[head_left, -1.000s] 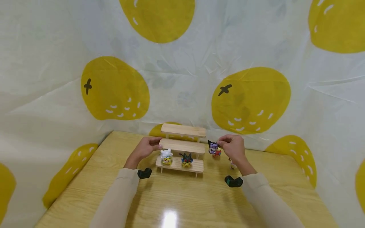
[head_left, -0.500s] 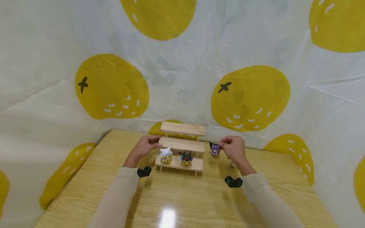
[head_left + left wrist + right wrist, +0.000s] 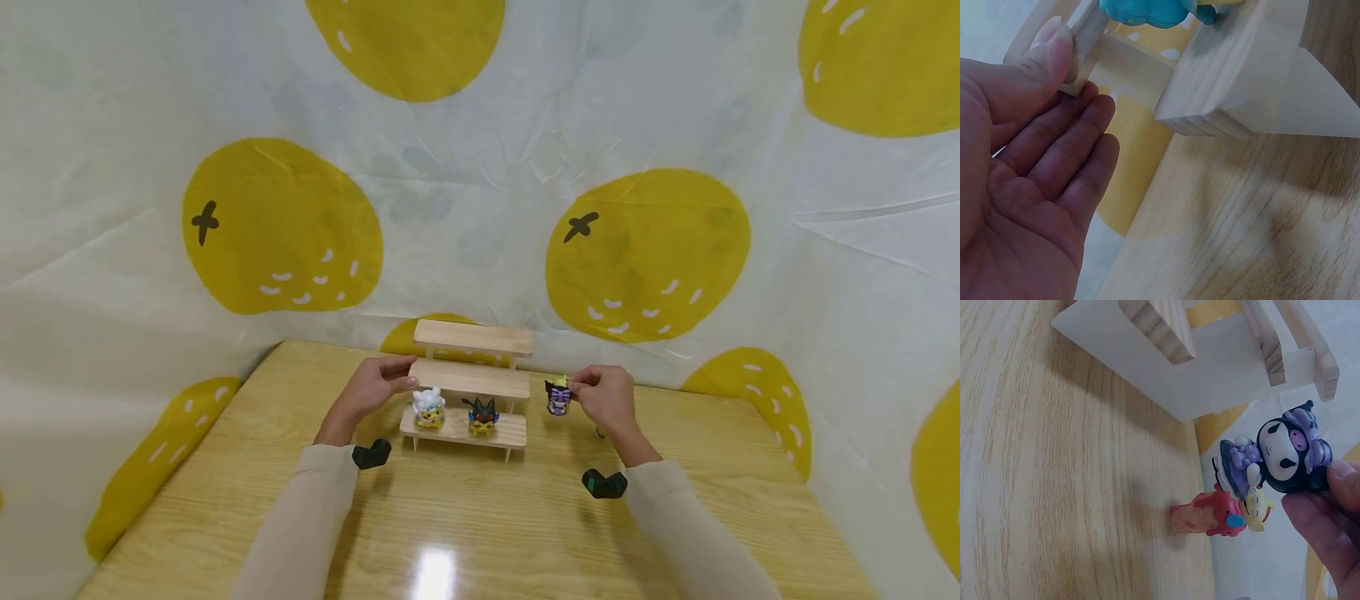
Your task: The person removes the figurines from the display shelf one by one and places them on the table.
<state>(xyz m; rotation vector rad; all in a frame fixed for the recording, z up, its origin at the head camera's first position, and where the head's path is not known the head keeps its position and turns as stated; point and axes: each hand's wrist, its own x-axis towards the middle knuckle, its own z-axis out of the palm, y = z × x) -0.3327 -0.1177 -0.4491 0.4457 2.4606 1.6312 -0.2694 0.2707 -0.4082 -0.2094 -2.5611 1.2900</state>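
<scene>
A three-tier wooden shelf [image 3: 471, 380] stands at the back of the table. On its lowest tier sit a white figure [image 3: 430, 408] and a black figure [image 3: 482, 414]. My left hand [image 3: 401, 382] holds the left end of the middle tier, thumb [image 3: 1047, 50] on the plank end [image 3: 1088, 37] and fingers [image 3: 1079, 131] beneath. My right hand [image 3: 573, 387] pinches a black-and-purple figure [image 3: 558, 397] just right of the shelf. In the right wrist view this figure [image 3: 1279, 456] hangs above the table from my fingertips [image 3: 1332, 500].
A red and yellow figure [image 3: 1216, 519] lies on the wooden table [image 3: 480, 517] under the held one. Another small figure [image 3: 599, 432] is mostly hidden behind my right hand. Cloth with yellow fruit prints [image 3: 645, 250] walls the table on three sides.
My right hand has lowered the black-and-purple figure a little beside the shelf. My left hand stays on the middle tier's end.
</scene>
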